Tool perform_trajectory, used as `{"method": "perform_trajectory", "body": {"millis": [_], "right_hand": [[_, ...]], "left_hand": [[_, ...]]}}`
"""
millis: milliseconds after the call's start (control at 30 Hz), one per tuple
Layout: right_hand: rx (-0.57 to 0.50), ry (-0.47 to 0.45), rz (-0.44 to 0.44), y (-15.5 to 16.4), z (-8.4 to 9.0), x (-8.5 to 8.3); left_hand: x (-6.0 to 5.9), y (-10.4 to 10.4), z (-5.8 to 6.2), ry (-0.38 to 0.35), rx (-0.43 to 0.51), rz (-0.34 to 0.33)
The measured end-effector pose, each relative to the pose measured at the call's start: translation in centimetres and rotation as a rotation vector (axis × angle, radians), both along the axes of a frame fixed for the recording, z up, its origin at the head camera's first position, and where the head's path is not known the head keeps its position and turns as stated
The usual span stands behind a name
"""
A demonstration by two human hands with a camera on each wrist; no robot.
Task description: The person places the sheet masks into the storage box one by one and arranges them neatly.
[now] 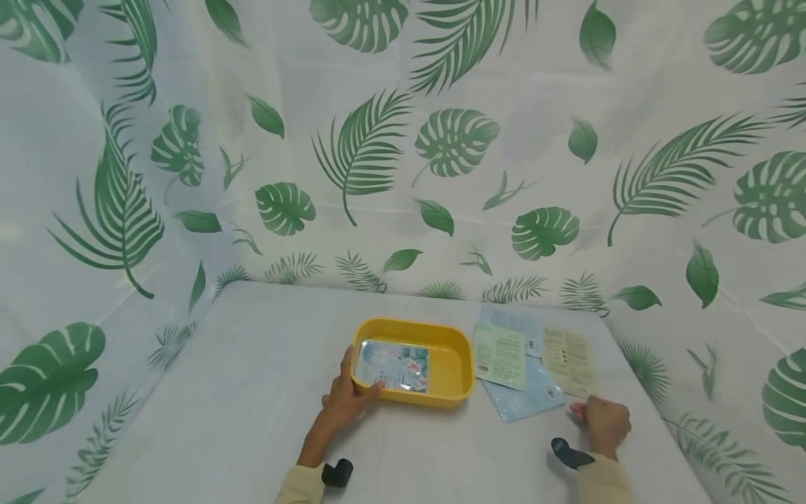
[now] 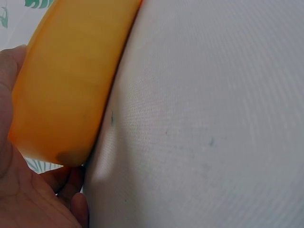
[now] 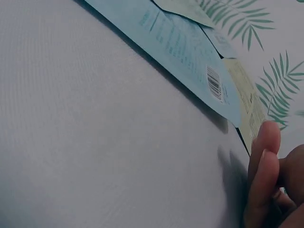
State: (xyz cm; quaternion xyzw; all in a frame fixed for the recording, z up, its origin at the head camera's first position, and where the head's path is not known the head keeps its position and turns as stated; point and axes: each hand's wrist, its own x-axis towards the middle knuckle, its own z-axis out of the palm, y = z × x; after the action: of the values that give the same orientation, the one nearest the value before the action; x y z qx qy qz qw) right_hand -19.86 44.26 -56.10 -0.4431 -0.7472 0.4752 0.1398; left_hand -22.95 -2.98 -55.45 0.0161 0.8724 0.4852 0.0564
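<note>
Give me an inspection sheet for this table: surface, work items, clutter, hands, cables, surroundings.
Surface: white cloth-covered table, a few faint specks.
Work items: yellow rectangular plastic tray holding one silvery-blue flat sachet; four flat sachets fanned beside it: pale green, light blue, cream, one more light blue sachet behind.
Clutter: nothing seen.
Hands: left hand grips the tray's near left corner; right hand rests on the table, fingertips by the cream sachet's edge.
Cables: nothing seen.
Surroundings: white leaf-print curtain on three sides.
</note>
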Motion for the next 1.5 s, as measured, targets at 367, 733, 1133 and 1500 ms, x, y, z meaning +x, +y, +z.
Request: {"method": "perform_trajectory", "body": {"millis": [367, 733, 1133, 1500], "right_hand": [[-0.09, 0.221, -0.195, -0.8, -0.1, 0.2], [-0.245, 0.176, -0.307, 0.0, 0.0, 0.7], [-0.185, 0.119, -0.202, -0.5, 0.7, 1.2], [-0.272, 0.16, -0.149, -0.3, 0.8, 1.4]], "left_hand": [[-0.4, -0.5, -0.1, 0.009, 0.016, -0.005], [-0.1, -0.1, -0.5, 0.002, 0.002, -0.008], [-0.1, 0.0, -0.7, 0.005, -0.004, -0.014], [-0.1, -0.2, -0.2, -0.005, 0.005, -0.019]]}}
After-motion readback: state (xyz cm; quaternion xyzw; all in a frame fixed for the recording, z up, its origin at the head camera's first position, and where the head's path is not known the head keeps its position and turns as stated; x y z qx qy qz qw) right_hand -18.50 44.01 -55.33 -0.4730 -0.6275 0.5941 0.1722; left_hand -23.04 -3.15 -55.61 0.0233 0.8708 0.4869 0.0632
